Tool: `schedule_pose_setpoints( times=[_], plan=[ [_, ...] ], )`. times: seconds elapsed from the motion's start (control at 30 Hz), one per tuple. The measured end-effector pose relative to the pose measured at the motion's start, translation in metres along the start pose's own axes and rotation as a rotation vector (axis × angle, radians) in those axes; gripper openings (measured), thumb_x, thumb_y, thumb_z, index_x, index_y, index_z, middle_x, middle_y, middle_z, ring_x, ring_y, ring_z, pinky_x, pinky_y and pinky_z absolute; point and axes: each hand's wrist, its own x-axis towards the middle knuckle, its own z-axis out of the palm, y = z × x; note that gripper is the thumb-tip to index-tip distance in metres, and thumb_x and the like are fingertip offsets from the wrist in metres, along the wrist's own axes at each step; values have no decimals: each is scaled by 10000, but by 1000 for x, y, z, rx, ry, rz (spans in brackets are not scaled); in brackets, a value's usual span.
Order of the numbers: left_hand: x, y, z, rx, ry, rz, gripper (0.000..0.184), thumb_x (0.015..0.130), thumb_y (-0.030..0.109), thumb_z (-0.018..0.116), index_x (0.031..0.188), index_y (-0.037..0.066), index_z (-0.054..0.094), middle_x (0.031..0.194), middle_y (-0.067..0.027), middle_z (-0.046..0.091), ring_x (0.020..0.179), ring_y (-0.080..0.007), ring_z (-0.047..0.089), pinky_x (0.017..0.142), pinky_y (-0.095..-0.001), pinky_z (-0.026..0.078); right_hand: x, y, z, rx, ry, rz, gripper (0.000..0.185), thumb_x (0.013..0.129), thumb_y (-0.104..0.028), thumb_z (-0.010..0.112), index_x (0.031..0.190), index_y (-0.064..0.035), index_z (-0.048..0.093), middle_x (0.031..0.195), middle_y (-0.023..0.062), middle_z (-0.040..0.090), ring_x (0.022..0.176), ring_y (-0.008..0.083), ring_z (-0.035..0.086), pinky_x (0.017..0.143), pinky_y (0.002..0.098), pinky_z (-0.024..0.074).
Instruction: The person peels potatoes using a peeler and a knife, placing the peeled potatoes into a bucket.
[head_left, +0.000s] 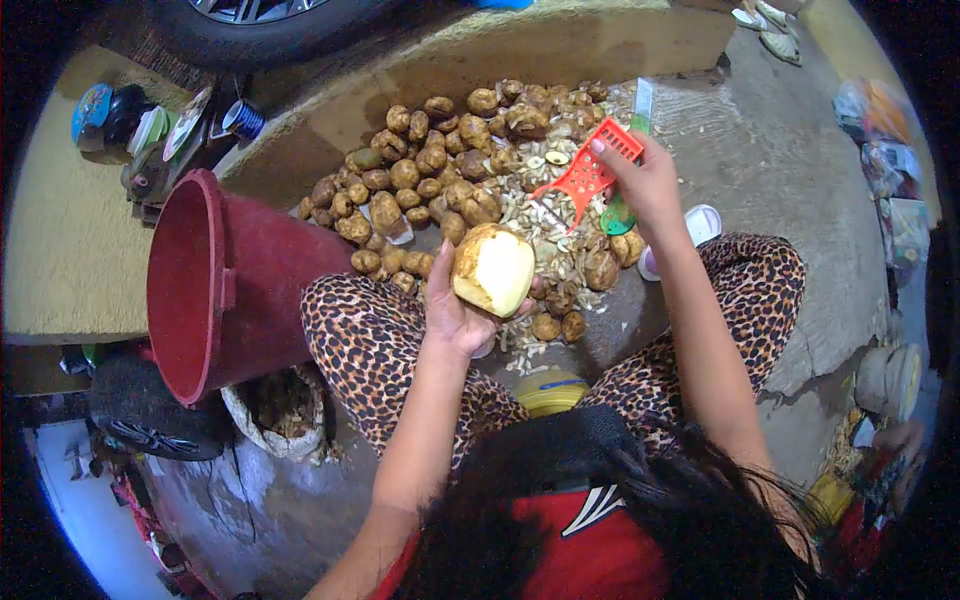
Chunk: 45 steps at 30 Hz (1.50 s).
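Observation:
My left hand [462,308] holds a large, partly peeled potato [496,268] from below; its pale flesh shows on top and brown skin remains at the left edge. In my right hand [648,180] is a red peeler [592,172] with slots and holes, its tip pointing down and left, apart from the potato. Beyond both hands lies a heap of unpeeled brown potatoes [405,174], with pale peelings [540,200] scattered over its right side. A green tool [618,217] lies among the peelings below the red peeler.
A dark red bucket [255,280] lies tipped at the left, above a white sack [270,440]. A yellow container [550,392] stands between the legs. White lids [703,224] are by the right knee. A concrete ledge [330,100] runs behind the heap, near a wheel [250,30].

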Motion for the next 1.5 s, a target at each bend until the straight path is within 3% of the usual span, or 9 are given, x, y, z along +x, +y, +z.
schedule_pose_setpoints(
  times=[0.2, 0.33, 0.57, 0.83, 1.03, 1.13, 1.3, 1.43, 1.5],
  plan=[
    [1, -4, 2, 16, 126, 96, 637, 792, 573, 459, 1220, 101, 445, 1128, -180, 538, 953, -416, 556, 682, -507, 521, -12, -15, 5, 479, -240, 263, 111, 842, -174, 566, 881, -71, 579, 730, 1, 608, 580, 77, 567, 511, 197, 452],
    [2, -3, -9, -28, 83, 30, 618, 788, 567, 466, 1204, 109, 460, 1092, -170, 559, 909, -388, 579, 650, -506, 526, -24, 3, 33, 316, -263, 247, 241, 827, -226, 605, 978, -42, 566, 845, 18, 616, 770, 91, 580, 713, 244, 465],
    [-3, -7, -7, 154, 71, 131, 578, 775, 546, 473, 1137, 96, 493, 1041, -153, 577, 812, -338, 613, 570, -466, 543, 10, 29, 6, -245, 0, -70, 261, 810, -238, 630, 956, -32, 564, 824, 34, 616, 664, 101, 575, 630, 255, 481],
    [3, -4, -4, 153, 79, 66, 585, 774, 539, 474, 1124, 70, 497, 943, -151, 605, 684, -310, 628, 491, -430, 543, -5, 0, 33, 419, -233, 218, 192, 836, -218, 590, 896, -36, 572, 777, 37, 620, 639, 123, 599, 559, 284, 509],
    [0, -13, -5, 117, 134, 98, 594, 757, 509, 487, 1102, 27, 513, 943, -168, 608, 708, -311, 634, 462, -401, 540, 19, 36, 17, -164, 27, -37, 196, 802, -194, 629, 872, -16, 585, 782, 45, 624, 642, 108, 578, 598, 264, 471],
    [-2, -10, -10, 124, 67, 88, 576, 763, 531, 485, 1084, 56, 539, 969, -156, 607, 813, -321, 620, 648, -424, 544, 21, 23, 8, 380, -154, 203, 157, 845, -168, 570, 902, -23, 549, 799, 41, 610, 688, 124, 597, 637, 262, 490],
    [-1, -8, -8, 58, -48, 37, 580, 769, 536, 470, 1092, 58, 524, 946, -151, 606, 765, -315, 623, 573, -457, 535, -16, 6, 43, 351, -530, 234, 205, 835, -187, 595, 959, -36, 534, 814, 11, 590, 726, 87, 578, 670, 244, 486],
    [3, -11, -5, 19, -24, 24, 578, 769, 541, 469, 1099, 68, 508, 906, -154, 602, 678, -302, 615, 433, -453, 503, -1, 20, 39, 257, -361, 168, 179, 823, -169, 608, 931, -35, 556, 822, 8, 601, 721, 79, 574, 654, 233, 472],
    [0, -11, -21, 39, -101, 31, 574, 768, 520, 480, 1082, 41, 531, 933, -156, 610, 742, -312, 625, 537, -457, 536, 8, 27, 28, 203, -177, 100, 170, 831, -180, 597, 904, -29, 569, 797, 21, 612, 697, 91, 582, 637, 235, 473]
  ],
)
